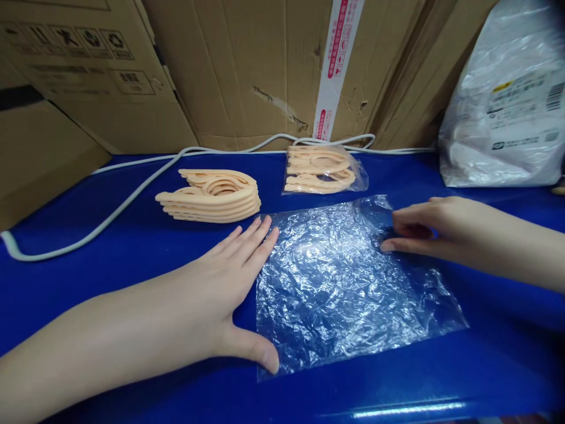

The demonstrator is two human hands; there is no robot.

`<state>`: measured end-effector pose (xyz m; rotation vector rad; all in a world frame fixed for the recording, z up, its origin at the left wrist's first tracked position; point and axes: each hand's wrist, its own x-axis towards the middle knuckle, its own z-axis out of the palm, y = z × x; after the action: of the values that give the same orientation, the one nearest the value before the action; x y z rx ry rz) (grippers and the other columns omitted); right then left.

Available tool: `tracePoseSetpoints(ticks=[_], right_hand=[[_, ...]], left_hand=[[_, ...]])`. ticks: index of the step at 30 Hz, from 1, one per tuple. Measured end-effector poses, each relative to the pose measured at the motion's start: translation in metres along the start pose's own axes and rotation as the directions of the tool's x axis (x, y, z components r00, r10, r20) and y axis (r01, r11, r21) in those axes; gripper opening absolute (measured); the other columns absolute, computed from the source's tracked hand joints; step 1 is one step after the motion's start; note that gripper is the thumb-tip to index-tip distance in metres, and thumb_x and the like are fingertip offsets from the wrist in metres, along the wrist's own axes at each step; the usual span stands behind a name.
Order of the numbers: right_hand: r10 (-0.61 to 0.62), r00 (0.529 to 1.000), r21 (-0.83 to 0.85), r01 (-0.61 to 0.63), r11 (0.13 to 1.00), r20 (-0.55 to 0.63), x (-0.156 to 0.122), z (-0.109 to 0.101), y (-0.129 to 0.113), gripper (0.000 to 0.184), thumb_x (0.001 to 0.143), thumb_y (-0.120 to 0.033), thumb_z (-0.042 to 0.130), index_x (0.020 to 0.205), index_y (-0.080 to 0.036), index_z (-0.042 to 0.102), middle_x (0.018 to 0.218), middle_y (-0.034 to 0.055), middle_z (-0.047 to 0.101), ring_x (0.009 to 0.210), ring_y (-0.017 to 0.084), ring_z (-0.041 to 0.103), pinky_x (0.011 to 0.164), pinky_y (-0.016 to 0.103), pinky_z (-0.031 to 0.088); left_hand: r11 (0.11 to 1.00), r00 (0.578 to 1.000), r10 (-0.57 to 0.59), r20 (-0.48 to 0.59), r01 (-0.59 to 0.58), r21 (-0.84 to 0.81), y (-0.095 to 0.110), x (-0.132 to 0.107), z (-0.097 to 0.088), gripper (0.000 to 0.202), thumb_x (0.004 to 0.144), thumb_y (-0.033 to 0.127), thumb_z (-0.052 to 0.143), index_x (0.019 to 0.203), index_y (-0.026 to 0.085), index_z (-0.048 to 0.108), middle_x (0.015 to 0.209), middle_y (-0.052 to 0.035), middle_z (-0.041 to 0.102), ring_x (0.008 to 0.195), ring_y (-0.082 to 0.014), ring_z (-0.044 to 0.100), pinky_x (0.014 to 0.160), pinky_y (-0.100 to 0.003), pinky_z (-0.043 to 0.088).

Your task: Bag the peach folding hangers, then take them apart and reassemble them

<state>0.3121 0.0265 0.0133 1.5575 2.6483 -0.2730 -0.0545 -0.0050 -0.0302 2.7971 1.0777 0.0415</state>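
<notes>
A clear, crinkled plastic bag (335, 282) lies flat on the blue tabletop in front of me. Along its left edge my left hand (233, 271) rests palm down, fingers stretched and thumb spread, pressing on the bag. At the bag's upper right side is my right hand (435, 221); its fingers are bent, with a gap between thumb and index finger. The thumb lies over the bag, and the other fingers are partly hidden. Beyond my left fingertips sits a stack of beige plastic folding hangers (212, 197). Similar hangers in a clear bag (320, 169) lie behind the flat bag.
A white cable (128, 206) runs along the back and curves down the left side of the blue tabletop (88, 277). Cardboard boxes (247, 65) stand along the back and left. A large white plastic package with a printed label (498, 118) stands at the back right.
</notes>
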Motion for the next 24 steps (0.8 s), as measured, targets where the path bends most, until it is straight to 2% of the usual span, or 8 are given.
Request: tracePoseSetpoints(ticks=[3, 7, 10, 13, 15, 17, 21, 24], right_hand=[[-0.016, 0.99, 0.125, -0.001, 0.992, 0.137, -0.002, 0.0, -0.005, 0.05, 0.096, -0.061, 0.045, 0.065, -0.024, 0.054, 0.056, -0.0011, 0.053, 0.05, 0.015, 0.047, 0.051, 0.03, 0.032], [-0.061, 0.983, 0.343, -0.001, 0.939, 0.17, -0.001, -0.002, -0.008, 0.048, 0.1, -0.058, 0.04, 0.077, -0.02, 0.061, 0.062, -0.0006, 0.058, 0.055, 0.013, 0.052, 0.056, 0.026, 0.038], [-0.119, 0.974, 0.441, 0.022, 0.897, 0.195, 0.0, -0.004, -0.01, 0.043, 0.1, -0.052, 0.045, 0.083, -0.018, 0.064, 0.066, -0.0004, 0.061, 0.059, 0.012, 0.055, 0.059, 0.024, 0.041], [-0.197, 0.963, 0.474, 0.088, 0.876, 0.185, 0.0, -0.004, -0.013, 0.037, 0.097, -0.051, 0.054, 0.107, -0.02, 0.071, 0.085, 0.0016, 0.07, 0.073, 0.015, 0.063, 0.065, 0.025, 0.046], [-0.22, 0.964, 0.438, 0.135, 0.889, 0.148, -0.001, -0.004, -0.016, 0.043, 0.096, -0.052, 0.055, 0.128, -0.026, 0.067, 0.105, 0.0038, 0.072, 0.089, 0.019, 0.067, 0.077, 0.029, 0.051], [-0.235, 0.967, 0.333, 0.189, 0.924, 0.103, -0.003, -0.001, -0.019, 0.05, 0.097, -0.055, 0.052, 0.14, -0.032, 0.06, 0.118, 0.0058, 0.069, 0.103, 0.023, 0.066, 0.087, 0.035, 0.052], [-0.336, 0.942, 0.124, 0.335, 0.934, -0.015, -0.008, 0.009, -0.028, 0.058, 0.094, -0.061, 0.052, 0.148, -0.039, 0.05, 0.119, 0.009, 0.064, 0.109, 0.027, 0.062, 0.091, 0.045, 0.053], [-0.427, 0.9, 0.062, 0.433, 0.899, -0.085, -0.009, 0.016, -0.037, 0.067, 0.093, -0.061, 0.054, 0.153, -0.036, 0.041, 0.147, 0.0123, 0.049, 0.134, 0.032, 0.049, 0.104, 0.053, 0.047]], left_hand=[[1.0, 0.999, -0.002, 0.05, 0.002, 0.0, -0.003, 0.002, -0.002, 0.135, 0.066, 0.093, 0.051, 0.16, 0.02, -0.014, 0.167, -0.0155, -0.003, 0.154, -0.0381, 0.006, 0.122, -0.053, 0.027], [0.999, 0.991, -0.031, 0.134, 0.036, -0.038, -0.007, 0.006, -0.007, 0.136, 0.063, 0.094, 0.053, 0.159, 0.024, -0.016, 0.167, -0.0119, -0.008, 0.153, -0.0393, 0.001, 0.123, -0.054, 0.024], [0.997, 0.98, -0.058, 0.192, 0.068, -0.046, -0.007, 0.007, -0.01, 0.137, 0.064, 0.094, 0.052, 0.157, 0.026, -0.02, 0.167, -0.0113, -0.011, 0.153, -0.0391, -0.001, 0.123, -0.055, 0.022], [0.996, 0.973, -0.067, 0.221, 0.079, -0.045, -0.005, 0.007, -0.013, 0.137, 0.064, 0.094, 0.051, 0.156, 0.026, -0.023, 0.166, -0.0107, -0.015, 0.153, -0.0382, -0.004, 0.124, -0.056, 0.021], [0.996, 0.972, -0.065, 0.224, 0.077, -0.045, -0.005, 0.007, -0.014, 0.135, 0.066, 0.094, 0.051, 0.156, 0.027, -0.024, 0.166, -0.0096, -0.016, 0.153, -0.0376, -0.005, 0.124, -0.055, 0.021], [0.996, 0.975, -0.057, 0.216, 0.069, -0.048, -0.005, 0.007, -0.014, 0.133, 0.067, 0.092, 0.051, 0.155, 0.028, -0.025, 0.166, -0.0088, -0.016, 0.153, -0.0373, -0.005, 0.123, -0.055, 0.022], [0.998, 0.982, -0.026, 0.186, 0.037, -0.059, -0.007, 0.008, -0.013, 0.134, 0.068, 0.091, 0.053, 0.154, 0.028, -0.027, 0.166, -0.0095, -0.015, 0.153, -0.0384, -0.003, 0.123, -0.054, 0.025], [0.997, 0.982, -0.02, 0.188, 0.033, -0.068, -0.007, 0.009, -0.013, 0.134, 0.067, 0.091, 0.054, 0.154, 0.03, -0.028, 0.166, -0.0089, -0.015, 0.153, -0.0392, -0.003, 0.121, -0.054, 0.028]])
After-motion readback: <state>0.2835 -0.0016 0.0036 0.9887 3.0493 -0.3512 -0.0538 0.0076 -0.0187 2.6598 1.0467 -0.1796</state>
